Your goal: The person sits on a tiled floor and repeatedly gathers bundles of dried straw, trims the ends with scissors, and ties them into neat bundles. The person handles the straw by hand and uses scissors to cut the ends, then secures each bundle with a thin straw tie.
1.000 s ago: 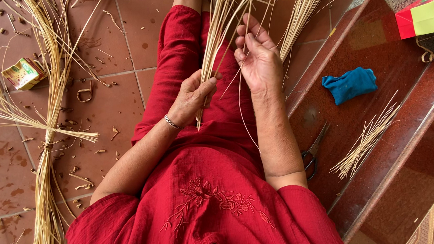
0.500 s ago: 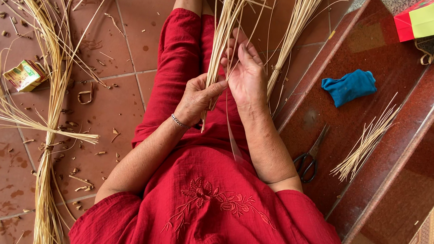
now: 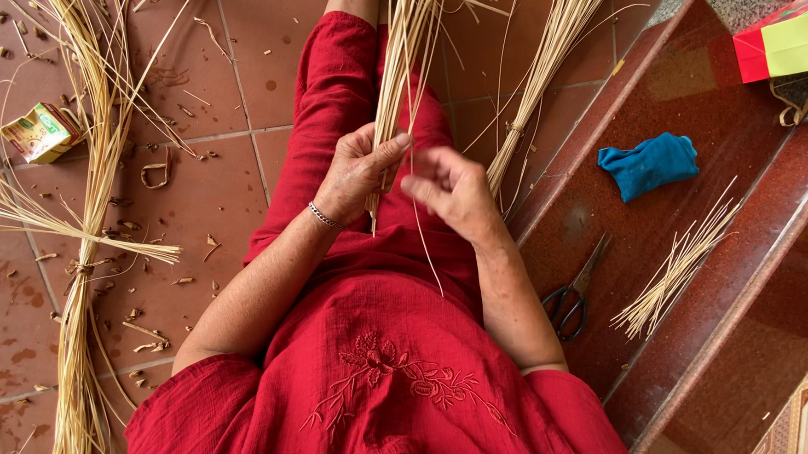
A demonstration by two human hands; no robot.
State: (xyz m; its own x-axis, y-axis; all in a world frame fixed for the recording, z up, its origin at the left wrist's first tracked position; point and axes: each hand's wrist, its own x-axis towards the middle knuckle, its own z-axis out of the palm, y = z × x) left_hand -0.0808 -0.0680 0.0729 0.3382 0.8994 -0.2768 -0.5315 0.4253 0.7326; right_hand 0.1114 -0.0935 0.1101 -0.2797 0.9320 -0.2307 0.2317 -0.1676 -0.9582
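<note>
reddish-brown tiled floor [image 3: 232,107] spreads under a seated person in a red embroidered dress [image 3: 375,385], and a polished dark red stone step [image 3: 698,212] rises along the right side. the top of the pale straw bundle [image 3: 408,42] held over the lap runs out of the upper edge, so its full length is cut off, and the person's feet are out of sight. the left hand [image 3: 355,170], with a thin silver bracelet [image 3: 325,215] at the wrist, is closed around the lower part of that bundle, thumb pressed across the stalks, whose short ends poke out below the fist. the right hand [image 3: 453,192] sits just beside it, half open with fingers loosely curled; whether it pinches the single thin straw [image 3: 430,244] trailing down over the lap is hard to make out. a second tied sheaf of straw [image 3: 552,53] leans against the step edge just right of the knees. on the step lie black-handled scissors [image 3: 573,292], a small loose heap of short straw sticks [image 3: 678,263] beside them, and a crumpled blue cloth [image 3: 649,163] farther up. a red and yellow-green paper bag [image 3: 786,41] is cut off at the upper right corner. on the floor to the left a long tied straw bundle [image 3: 79,272] fans out among scattered scraps, with a small crushed green and yellow carton [image 3: 41,133] near it.
</note>
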